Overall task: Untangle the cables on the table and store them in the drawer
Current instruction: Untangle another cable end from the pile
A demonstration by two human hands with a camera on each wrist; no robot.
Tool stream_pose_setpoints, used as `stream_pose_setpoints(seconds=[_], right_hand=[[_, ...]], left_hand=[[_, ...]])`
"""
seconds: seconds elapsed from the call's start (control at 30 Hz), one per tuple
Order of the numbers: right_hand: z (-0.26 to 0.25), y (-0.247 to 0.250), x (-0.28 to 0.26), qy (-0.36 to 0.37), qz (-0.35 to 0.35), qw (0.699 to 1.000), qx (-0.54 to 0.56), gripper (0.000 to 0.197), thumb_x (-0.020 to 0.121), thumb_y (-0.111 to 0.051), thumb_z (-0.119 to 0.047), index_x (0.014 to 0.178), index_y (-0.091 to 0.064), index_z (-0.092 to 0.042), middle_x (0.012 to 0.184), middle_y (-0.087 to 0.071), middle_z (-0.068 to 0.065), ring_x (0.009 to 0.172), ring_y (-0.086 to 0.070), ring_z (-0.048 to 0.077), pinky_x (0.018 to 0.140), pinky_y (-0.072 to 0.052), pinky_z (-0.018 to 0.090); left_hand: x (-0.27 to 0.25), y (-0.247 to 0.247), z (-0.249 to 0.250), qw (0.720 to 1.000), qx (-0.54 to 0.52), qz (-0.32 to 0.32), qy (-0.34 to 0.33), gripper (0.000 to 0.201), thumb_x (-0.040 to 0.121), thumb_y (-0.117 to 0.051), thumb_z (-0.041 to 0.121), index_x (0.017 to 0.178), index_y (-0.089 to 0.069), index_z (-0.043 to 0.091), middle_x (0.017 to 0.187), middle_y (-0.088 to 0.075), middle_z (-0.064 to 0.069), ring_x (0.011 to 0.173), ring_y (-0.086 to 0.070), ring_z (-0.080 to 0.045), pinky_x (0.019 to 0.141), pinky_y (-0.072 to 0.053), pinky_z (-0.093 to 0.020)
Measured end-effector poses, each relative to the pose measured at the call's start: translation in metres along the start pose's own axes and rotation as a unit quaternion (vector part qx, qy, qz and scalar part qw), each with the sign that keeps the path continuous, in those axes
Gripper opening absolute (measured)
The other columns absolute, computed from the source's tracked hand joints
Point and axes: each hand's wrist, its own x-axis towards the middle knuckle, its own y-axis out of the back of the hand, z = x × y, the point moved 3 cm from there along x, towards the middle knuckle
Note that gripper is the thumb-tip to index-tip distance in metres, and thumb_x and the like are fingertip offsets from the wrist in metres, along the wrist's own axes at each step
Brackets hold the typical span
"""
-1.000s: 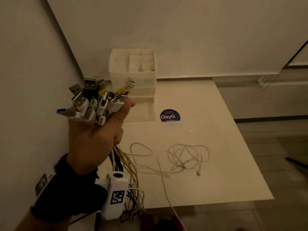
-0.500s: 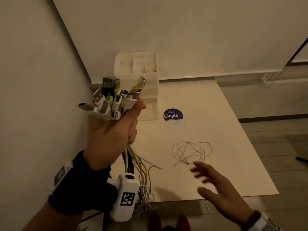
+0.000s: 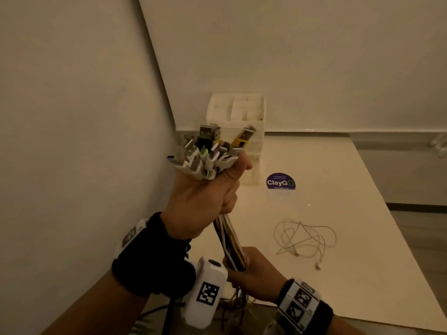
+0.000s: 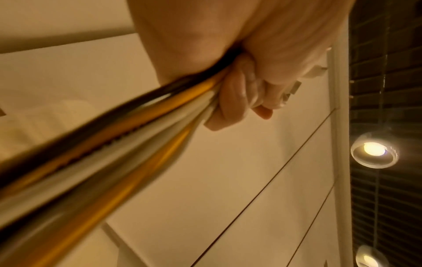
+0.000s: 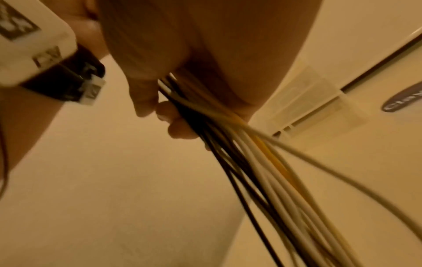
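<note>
My left hand (image 3: 205,197) is raised over the table's left side and grips a bundle of cables (image 3: 229,240) just below their plugs (image 3: 210,153), which fan out above my fist. White, yellow and black cords (image 4: 128,137) run out from under my curled fingers. Lower down, my right hand (image 3: 251,272) is wrapped around the same hanging bundle (image 5: 246,162), near the table's front edge. One thin white cable (image 3: 304,240) lies loosely coiled on the table (image 3: 338,189), to the right of both hands. The white drawer unit (image 3: 238,112) stands against the back wall, behind the plugs.
A round purple ClayGo sticker (image 3: 280,182) is stuck to the table right of the drawer unit. A wall (image 3: 72,141) runs close along the left side. The table's right and front edges drop to the floor (image 3: 423,226). Loose cord ends hang below the front edge.
My right hand came in from the right and took hold of the hanging bundle below my left hand. The left hand has lifted the plugs higher, pulling the trailing cords off the table.
</note>
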Motion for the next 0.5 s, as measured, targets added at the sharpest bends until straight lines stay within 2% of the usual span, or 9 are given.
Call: stream_pose_setpoints(seconds=[0.03, 0.1, 0.17, 0.23, 0.37, 0.43, 0.5], right_hand=[[0.01, -0.001, -0.001, -0.012, 0.009, 1.0, -0.003, 0.037, 0.075, -0.069, -0.048, 0.062, -0.054, -0.016, 0.057, -0.054, 0.0, 0.051, -0.054, 0.009, 0.059, -0.047, 0.026], [0.03, -0.001, -0.004, -0.035, 0.028, 0.999, -0.001, 0.045, 0.071, -0.066, -0.053, 0.06, -0.052, -0.012, 0.055, -0.051, 0.006, 0.047, -0.05, 0.009, 0.057, -0.044, 0.028], [0.045, -0.003, -0.004, -0.044, 0.015, 0.999, -0.007, 0.044, 0.07, -0.063, -0.054, 0.058, -0.053, -0.013, 0.054, -0.054, 0.004, 0.047, -0.051, 0.006, 0.056, -0.043, 0.023], [0.062, -0.006, -0.008, -0.064, -0.01, 0.998, -0.016, 0.042, 0.07, -0.064, -0.057, 0.056, -0.055, -0.018, 0.054, -0.056, -0.002, 0.049, -0.052, 0.003, 0.057, -0.043, 0.02], [0.107, -0.004, -0.019, -0.125, -0.007, 0.992, -0.007, 0.052, 0.075, -0.069, -0.059, 0.057, -0.053, -0.014, 0.055, -0.052, 0.002, 0.049, -0.049, 0.007, 0.058, -0.041, 0.022], [0.128, -0.001, -0.024, -0.154, -0.003, 0.988, -0.024, 0.058, 0.066, -0.068, -0.072, 0.051, -0.045, -0.02, 0.052, -0.046, 0.0, 0.049, -0.045, 0.009, 0.058, -0.037, 0.026], [0.143, 0.0, -0.03, -0.182, 0.014, 0.983, -0.035, 0.065, 0.06, -0.063, -0.081, 0.044, -0.036, -0.024, 0.045, -0.036, -0.004, 0.044, -0.037, 0.007, 0.055, -0.029, 0.026]], left_hand=[[0.001, 0.0, 0.006, 1.0, -0.011, 0.006, -0.005, 0.02, 0.087, -0.066, 0.036, 0.073, -0.065, 0.022, 0.044, -0.029, 0.008, 0.033, -0.022, -0.006, 0.039, -0.022, -0.015], [0.003, -0.006, 0.012, 1.0, -0.012, -0.006, -0.015, 0.018, 0.081, -0.063, 0.039, 0.072, -0.066, 0.024, 0.044, -0.029, 0.008, 0.033, -0.021, -0.006, 0.039, -0.022, -0.015], [0.004, -0.014, 0.015, 0.999, -0.009, -0.024, -0.025, 0.017, 0.077, -0.06, 0.042, 0.074, -0.067, 0.026, 0.044, -0.032, 0.009, 0.033, -0.023, -0.006, 0.038, -0.023, -0.015], [0.007, -0.019, 0.014, 0.999, -0.019, -0.037, -0.032, 0.017, 0.077, -0.06, 0.041, 0.075, -0.067, 0.025, 0.044, -0.033, 0.009, 0.033, -0.024, -0.005, 0.038, -0.023, -0.015], [0.011, -0.021, 0.008, 0.999, -0.02, -0.031, -0.032, 0.017, 0.087, -0.063, 0.034, 0.078, -0.065, 0.02, 0.045, -0.029, 0.006, 0.033, -0.021, -0.007, 0.039, -0.023, -0.014], [0.013, -0.023, 0.004, 0.999, -0.023, -0.03, -0.039, 0.017, 0.085, -0.065, 0.034, 0.079, -0.065, 0.018, 0.045, -0.03, 0.006, 0.033, -0.021, -0.007, 0.039, -0.023, -0.014], [0.015, -0.027, 0.0, 0.998, -0.02, -0.04, -0.045, 0.025, 0.081, -0.068, 0.042, 0.08, -0.065, 0.018, 0.045, -0.031, 0.007, 0.033, -0.022, -0.008, 0.039, -0.023, -0.015]])
